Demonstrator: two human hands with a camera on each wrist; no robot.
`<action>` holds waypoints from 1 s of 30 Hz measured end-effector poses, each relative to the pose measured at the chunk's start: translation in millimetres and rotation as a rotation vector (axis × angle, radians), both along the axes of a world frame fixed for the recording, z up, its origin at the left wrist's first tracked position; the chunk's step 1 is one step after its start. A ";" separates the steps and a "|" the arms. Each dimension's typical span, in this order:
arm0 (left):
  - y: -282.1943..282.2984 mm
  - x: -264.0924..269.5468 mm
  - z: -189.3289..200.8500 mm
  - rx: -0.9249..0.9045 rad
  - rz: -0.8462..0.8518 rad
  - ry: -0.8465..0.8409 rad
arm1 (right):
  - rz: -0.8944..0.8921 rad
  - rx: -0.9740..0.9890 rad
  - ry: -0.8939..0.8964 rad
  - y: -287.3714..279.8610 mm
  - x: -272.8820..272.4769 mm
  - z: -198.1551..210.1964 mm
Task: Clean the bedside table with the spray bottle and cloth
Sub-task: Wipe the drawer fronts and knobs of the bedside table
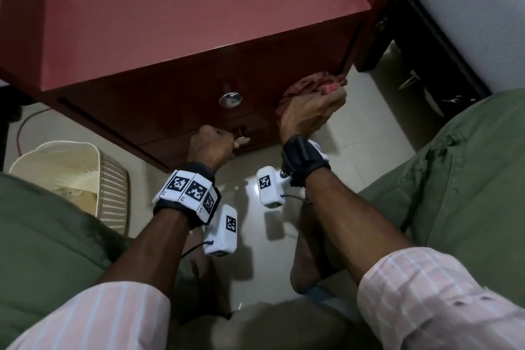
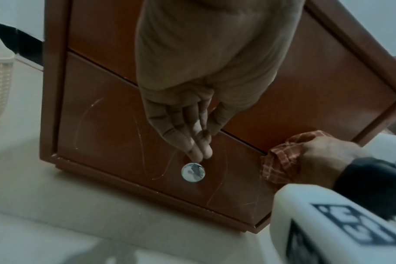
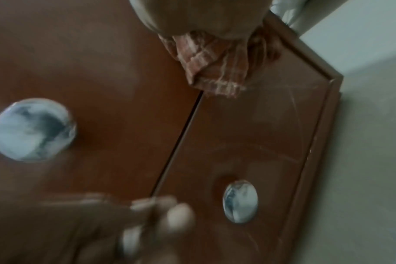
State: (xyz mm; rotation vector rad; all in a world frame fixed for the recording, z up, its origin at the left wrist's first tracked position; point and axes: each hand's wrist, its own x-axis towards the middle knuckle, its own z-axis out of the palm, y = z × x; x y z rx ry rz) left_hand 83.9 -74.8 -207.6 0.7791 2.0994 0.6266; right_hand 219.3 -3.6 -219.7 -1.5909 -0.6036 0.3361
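Observation:
The red-brown bedside table (image 1: pixel 184 8) stands on the floor, with two drawers and round silver knobs in its front. My right hand (image 1: pixel 312 111) grips a crumpled red checked cloth (image 1: pixel 312 84) and presses it against the front near the right edge (image 2: pixel 280 160), about level with the seam between the drawers (image 3: pixel 215 67). My left hand (image 2: pixel 199 153) reaches to the lower knob (image 2: pixel 193 172) with fingers straight and bunched, tips at the knob's rim and not wrapped round it. The upper knob (image 1: pixel 230 99) is free. No spray bottle is in view.
A cream wicker basket (image 1: pixel 85 173) stands on the tiled floor left of the table. A bed with a white mattress (image 1: pixel 468 23) and dark frame is close on the right. My knees in green trousers flank both arms.

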 end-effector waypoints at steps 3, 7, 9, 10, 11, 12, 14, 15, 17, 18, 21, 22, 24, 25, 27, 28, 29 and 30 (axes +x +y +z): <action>-6.7 -13.1 3.2 -0.029 0.064 0.041 | 0.326 0.168 -0.257 -37.7 -44.6 5.9; -14.5 -28.5 6.2 -0.039 0.122 0.106 | 0.549 0.292 -0.480 -54.7 -58.8 18.7; -15.5 -35.0 1.6 -0.037 0.139 0.094 | 0.519 0.354 -0.654 -50.8 -52.2 21.6; -16.2 -36.4 1.3 -0.037 0.133 0.096 | 0.513 0.376 -0.729 -49.3 -49.9 22.5; -17.1 -35.7 3.1 -0.042 0.125 0.096 | 0.516 0.385 -0.790 -49.1 -49.6 22.3; -17.9 -34.7 4.6 -0.048 0.124 0.086 | 0.523 0.386 -0.841 -51.1 -51.4 22.1; -19.8 -29.6 12.4 -0.038 0.102 0.081 | 0.563 0.361 -0.916 -59.4 -60.0 22.1; -20.1 -28.0 13.7 -0.035 0.084 0.083 | 0.588 0.352 -0.932 -63.1 -64.2 21.9; -19.0 -28.6 11.6 -0.051 0.072 0.075 | 0.624 0.363 -0.984 -64.6 -68.0 21.5; -19.8 -28.4 14.0 -0.045 0.067 0.079 | 0.632 0.374 -1.040 -64.6 -69.1 19.9; -23.7 -29.7 21.0 -0.035 0.096 0.053 | 0.656 0.389 -1.184 -64.0 -69.7 14.4; -23.4 -31.4 22.0 -0.014 0.109 0.047 | 0.658 0.376 -1.182 -63.5 -68.2 12.6; -21.6 -36.1 20.7 0.007 0.150 0.028 | 0.642 0.277 -1.074 -64.3 -65.4 9.5; -18.0 -41.8 13.7 0.023 0.175 0.011 | 0.610 0.208 -0.959 -64.4 -64.0 9.3; -17.1 -47.1 12.1 0.044 0.210 -0.018 | 0.532 0.092 -0.694 -65.5 -63.8 9.4; -17.1 -46.2 13.8 0.047 0.209 -0.021 | 0.526 0.065 -0.612 -67.2 -64.8 10.8; -17.8 -44.7 15.4 0.049 0.207 -0.012 | 0.539 0.064 -0.570 -69.0 -67.7 12.0; -18.9 -43.7 16.1 0.057 0.195 0.007 | 0.557 0.078 -0.547 -69.6 -71.0 13.3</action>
